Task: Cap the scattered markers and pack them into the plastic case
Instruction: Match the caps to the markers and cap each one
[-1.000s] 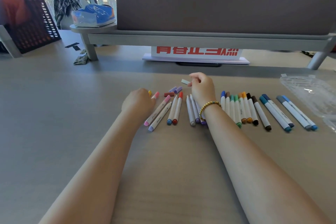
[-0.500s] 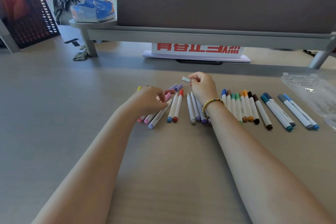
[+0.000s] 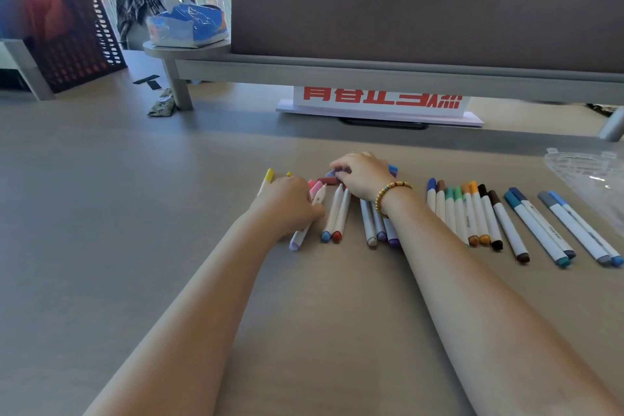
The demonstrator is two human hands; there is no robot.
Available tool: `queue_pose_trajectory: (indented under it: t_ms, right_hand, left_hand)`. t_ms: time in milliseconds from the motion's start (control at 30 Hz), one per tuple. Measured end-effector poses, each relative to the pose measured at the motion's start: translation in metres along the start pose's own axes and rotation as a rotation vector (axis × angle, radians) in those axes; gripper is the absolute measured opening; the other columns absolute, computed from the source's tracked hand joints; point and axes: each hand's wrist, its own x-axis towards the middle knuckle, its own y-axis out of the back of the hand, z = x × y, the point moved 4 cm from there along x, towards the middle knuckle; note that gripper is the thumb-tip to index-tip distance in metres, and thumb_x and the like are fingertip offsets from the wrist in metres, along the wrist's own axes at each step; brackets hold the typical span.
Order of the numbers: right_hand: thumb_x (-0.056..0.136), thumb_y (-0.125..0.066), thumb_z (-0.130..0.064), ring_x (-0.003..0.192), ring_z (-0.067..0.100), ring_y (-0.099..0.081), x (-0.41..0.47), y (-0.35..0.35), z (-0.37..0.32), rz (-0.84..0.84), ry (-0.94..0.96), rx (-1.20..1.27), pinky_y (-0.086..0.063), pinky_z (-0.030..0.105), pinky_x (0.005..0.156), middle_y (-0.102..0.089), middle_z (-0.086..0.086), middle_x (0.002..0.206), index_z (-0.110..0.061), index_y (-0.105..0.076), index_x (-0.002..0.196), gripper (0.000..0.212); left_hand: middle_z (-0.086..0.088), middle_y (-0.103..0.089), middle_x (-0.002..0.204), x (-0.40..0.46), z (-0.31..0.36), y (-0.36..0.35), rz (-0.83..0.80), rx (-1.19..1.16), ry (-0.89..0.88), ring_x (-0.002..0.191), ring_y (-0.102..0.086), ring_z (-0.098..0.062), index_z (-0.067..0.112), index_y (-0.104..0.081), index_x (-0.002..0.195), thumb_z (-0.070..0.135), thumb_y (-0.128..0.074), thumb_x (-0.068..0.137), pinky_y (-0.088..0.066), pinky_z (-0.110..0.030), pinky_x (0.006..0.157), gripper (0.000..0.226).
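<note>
Fingers of the left hand (image 3: 290,204) curl around a lavender marker (image 3: 305,224). The right hand (image 3: 363,176), earlier pinching a grey cap, has dropped onto loose caps (image 3: 332,177), fingertips closing on one.

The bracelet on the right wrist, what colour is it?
Gold-yellow beads, seen in the head view: bracelet.

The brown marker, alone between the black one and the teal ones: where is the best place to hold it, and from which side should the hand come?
Grip the brown marker at the middle of its white barrel, coming from above with thumb and finger across its width. It lies flat on the table, with small gaps on both sides, so probably fingertips fit there. The right hand is nearer.
</note>
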Motion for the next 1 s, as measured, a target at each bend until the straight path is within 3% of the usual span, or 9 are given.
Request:
queue_pose_trajectory:
  t_ms: [167,400,467,567,667,733,867,1000]
  right_hand:
    - [0.095,-0.049,-0.023,0.11,0.024,-0.046,0.004,0.004,0.004,0.009,-0.013,-0.142,-0.031,0.035,0.086,-0.06,0.001,0.108,-0.021,-0.068,0.1,0.019]
    - [0.095,-0.049,-0.025,0.109,0.025,-0.047,0.002,0.004,0.001,0.088,0.01,-0.257,-0.036,0.034,0.09,-0.056,0.007,0.112,-0.011,-0.059,0.106,0.02]
    - [0.096,-0.049,-0.023,0.103,0.024,-0.052,0.0,0.008,0.003,0.157,-0.013,-0.138,-0.04,0.034,0.089,-0.06,0.007,0.107,-0.011,-0.055,0.106,0.017]
    - [0.098,-0.046,-0.022,0.088,0.02,-0.06,-0.009,0.017,0.007,0.219,-0.088,0.352,-0.054,0.034,0.079,-0.062,0.003,0.092,-0.011,-0.052,0.104,0.014]
    - [0.099,-0.041,-0.014,0.075,0.007,-0.055,-0.021,0.028,0.005,0.218,-0.126,0.716,-0.051,0.012,0.055,-0.056,-0.009,0.079,-0.01,-0.056,0.102,0.015]
    - [0.1,-0.037,-0.012,0.07,0.009,-0.054,-0.028,0.031,0.006,0.204,-0.124,0.814,-0.044,0.007,0.045,-0.057,-0.007,0.076,-0.01,-0.058,0.096,0.021]
    - [0.101,-0.036,-0.013,0.066,0.021,-0.062,-0.034,0.03,0.014,0.221,-0.196,0.928,-0.047,0.014,0.051,-0.062,-0.001,0.077,-0.009,-0.059,0.097,0.024]
    - [0.101,-0.035,-0.014,0.059,0.012,-0.06,-0.038,0.034,0.015,0.264,-0.208,0.954,-0.043,0.008,0.045,-0.058,-0.006,0.072,-0.007,-0.058,0.104,0.024]
  left_hand:
    - [-0.002,-0.042,0.063,0.004,-0.004,0.008,0.142,-0.158,0.089,0.056,-0.037,-0.018,0.013,-0.038,0.06,0.037,-0.051,0.089,-0.026,-0.026,0.047,0.039]
    - [0.002,-0.036,0.057,0.004,-0.004,0.006,0.171,-0.347,0.108,0.052,-0.03,-0.013,0.014,-0.038,0.064,0.032,-0.051,0.091,-0.023,-0.025,0.048,0.035]
    - [0.003,-0.037,0.059,0.003,-0.004,0.006,0.198,-0.416,0.101,0.053,-0.03,-0.012,0.014,-0.039,0.067,0.028,-0.047,0.093,-0.024,-0.025,0.049,0.03]
    - [0.004,-0.046,0.061,0.003,-0.002,0.006,0.202,-0.525,0.1,0.053,-0.038,-0.011,0.014,-0.045,0.076,0.028,-0.042,0.096,-0.029,-0.025,0.051,0.025]
    - [0.006,-0.062,0.069,0.001,0.002,0.005,0.153,-0.649,0.09,0.058,-0.053,-0.007,0.012,-0.053,0.098,0.031,-0.039,0.099,-0.039,-0.022,0.053,0.022]
    - [0.007,-0.064,0.073,-0.001,0.006,0.005,0.101,-0.698,0.076,0.059,-0.054,-0.009,0.014,-0.054,0.1,0.033,-0.042,0.099,-0.046,-0.024,0.05,0.023]
    - [0.005,-0.063,0.08,-0.004,0.009,0.007,0.056,-0.659,0.016,0.065,-0.052,-0.01,0.019,-0.061,0.098,0.036,-0.047,0.096,-0.049,-0.026,0.048,0.023]
    - [0.005,-0.058,0.077,-0.005,0.01,0.006,0.018,-0.602,-0.014,0.067,-0.048,-0.01,0.021,-0.065,0.114,0.041,-0.046,0.095,-0.048,-0.022,0.045,0.034]
